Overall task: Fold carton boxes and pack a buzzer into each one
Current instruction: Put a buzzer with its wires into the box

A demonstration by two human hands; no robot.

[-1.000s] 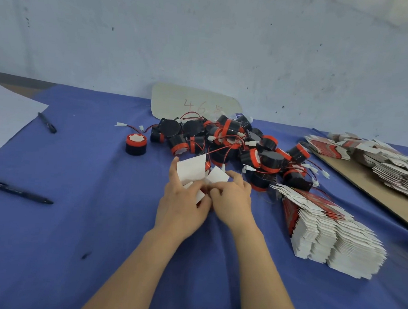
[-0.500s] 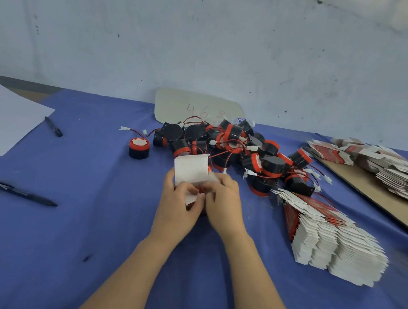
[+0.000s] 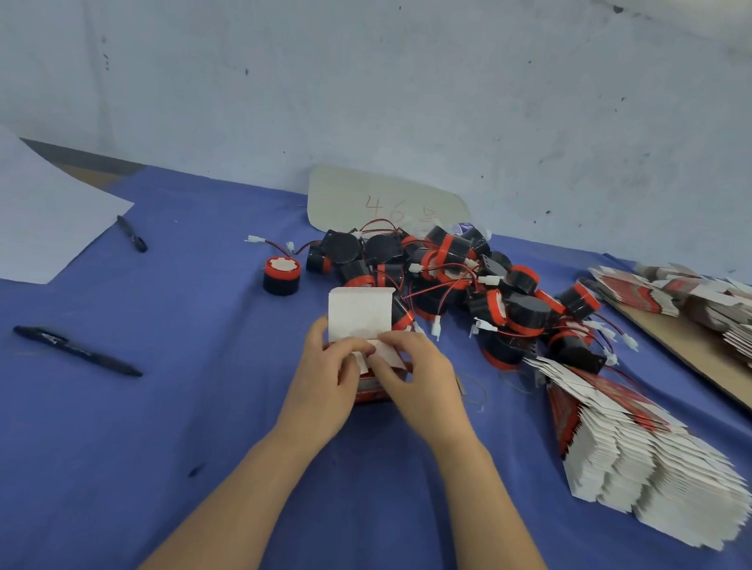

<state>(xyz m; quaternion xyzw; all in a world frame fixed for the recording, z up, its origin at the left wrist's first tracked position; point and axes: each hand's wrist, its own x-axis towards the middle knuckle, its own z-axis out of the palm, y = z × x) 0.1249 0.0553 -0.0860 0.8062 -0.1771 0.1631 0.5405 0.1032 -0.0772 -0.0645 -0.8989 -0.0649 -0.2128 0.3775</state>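
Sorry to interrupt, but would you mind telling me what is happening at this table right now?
A person is folding a small carton box on the blue table. The left hand and the right hand pinch its flaps, and the white lid flap stands up. A heap of buzzers lies just behind it. A stack of flat cartons waits to the right.

The head camera looks forward and down over the blue table (near, wide-angle) toward the wall.
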